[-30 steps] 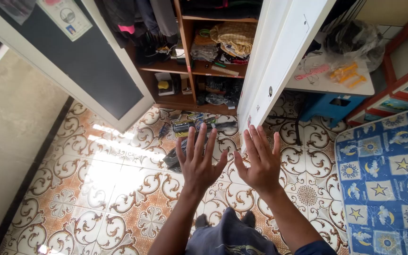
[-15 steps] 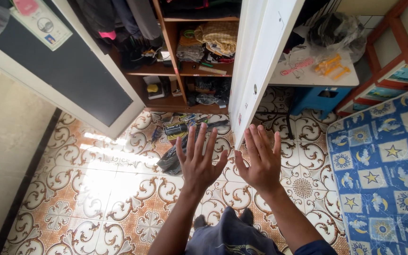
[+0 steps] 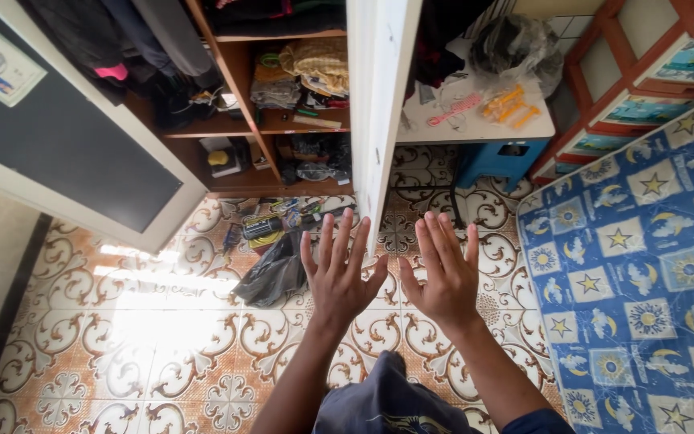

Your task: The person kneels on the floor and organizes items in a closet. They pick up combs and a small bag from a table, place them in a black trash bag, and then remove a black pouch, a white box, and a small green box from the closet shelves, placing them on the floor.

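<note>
Both hands are empty here. The left hand (image 3: 337,275) and right hand (image 3: 443,273) are held up flat, backs to the camera, fingers spread wide and gripping nothing at all. They sit side by side with a small gap between them, not touching each other or anything else.

Closest thing in front of them is the edge of the white wardrobe door (image 3: 379,104), standing open right above the fingertips. Just left of the left hand there's a crumpled black plastic bag (image 3: 271,275) on the patterned tile floor (image 3: 162,345), with a scatter of small bits (image 3: 279,221) beyond it by the bottom shelf. The wooden shelves (image 3: 291,120) are crammed with folded cloth and odds and ends. Off to the right is a blue mattress with stars and suns (image 3: 644,281), and a white table (image 3: 483,120) on a blue stool (image 3: 496,161).

My guess on risk: that door edge is sharp-looking and close, so reaching forward carelessly could knock knuckles on it. The bag and loose clutter look like a slip or trip hazard on smooth tile too.
</note>
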